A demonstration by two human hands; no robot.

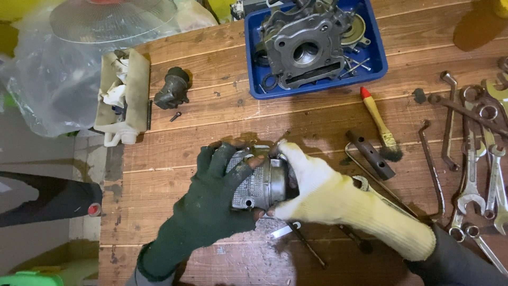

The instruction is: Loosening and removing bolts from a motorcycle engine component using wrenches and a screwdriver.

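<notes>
Both hands grip a ribbed grey metal part [259,182] just above the middle of the wooden counter [211,122]. The left hand [214,193], in a dark fingerless glove, wraps its near side; the right hand [309,185], in a yellow glove, clasps the far end, hiding what may be an opening. A blue tray [370,63] sits at the far edge, wrenches [476,159] crowd the right edge, partly cut off.

Bare table [211,114] is lying open between the hands [264,185] and the blue tray [254,58]. To the right, a brush [378,116], a dark tube [370,154] and piled wrenches [476,159] are crowding the way.
</notes>
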